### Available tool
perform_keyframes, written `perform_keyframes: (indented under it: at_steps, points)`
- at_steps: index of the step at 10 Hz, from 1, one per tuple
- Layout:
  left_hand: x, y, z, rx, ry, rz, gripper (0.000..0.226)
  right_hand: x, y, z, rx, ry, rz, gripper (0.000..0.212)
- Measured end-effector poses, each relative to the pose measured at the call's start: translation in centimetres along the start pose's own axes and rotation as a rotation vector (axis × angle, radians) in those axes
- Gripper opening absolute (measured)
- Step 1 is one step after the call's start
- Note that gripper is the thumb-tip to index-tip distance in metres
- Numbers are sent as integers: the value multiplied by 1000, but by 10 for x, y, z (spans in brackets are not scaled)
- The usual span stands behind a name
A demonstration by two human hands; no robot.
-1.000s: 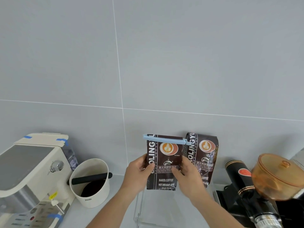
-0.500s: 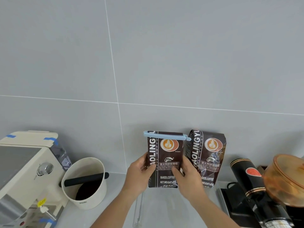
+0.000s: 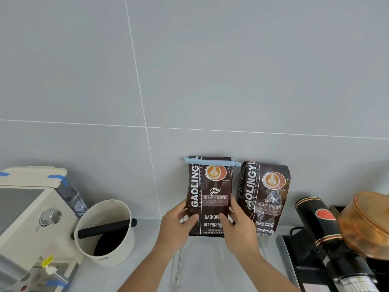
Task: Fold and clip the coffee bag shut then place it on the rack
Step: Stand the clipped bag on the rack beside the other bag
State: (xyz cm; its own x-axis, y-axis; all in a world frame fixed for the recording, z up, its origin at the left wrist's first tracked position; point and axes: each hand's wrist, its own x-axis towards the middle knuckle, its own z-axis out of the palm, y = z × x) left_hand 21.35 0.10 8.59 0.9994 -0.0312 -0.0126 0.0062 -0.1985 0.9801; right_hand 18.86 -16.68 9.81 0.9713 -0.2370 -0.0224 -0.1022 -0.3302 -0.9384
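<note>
A dark brown coffee bag (image 3: 210, 186) stands upright against the grey wall, its folded top held by a light blue clip (image 3: 211, 161). My left hand (image 3: 176, 226) grips the bag's lower left edge and my right hand (image 3: 237, 226) grips its lower right edge. The bag's bottom rests at the back of a clear acrylic rack (image 3: 179, 266), whose edges are faint. A second, unclipped coffee bag (image 3: 265, 197) of the same kind stands just to its right on the rack.
A cream knock box (image 3: 105, 232) with a black bar sits to the left, beside a cream espresso machine (image 3: 27, 218). At the right stand a black grinder (image 3: 322, 224) and an amber lidded container (image 3: 366, 224). The grey tiled wall is close behind.
The bag has moved slightly back and down toward the wall beside the other bag. Both hands have kept their hold on its lower edges. The camera has shifted a little to the left.
</note>
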Motion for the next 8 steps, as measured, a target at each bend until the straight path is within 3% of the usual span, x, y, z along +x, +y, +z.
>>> perform_keyframes:
  at_steps: [4, 6, 8]
  points:
    - [3, -5, 4, 97, 93, -32, 31, 2, -1, -1, 33, -35, 21, 59]
    - [3, 0, 7, 125, 130, -73, 20, 1, -9, -8, -40, -67, 42, 45]
    - [0, 13, 2, -43, 78, -231, 13, -10, -27, -26, 73, -96, 78, 33]
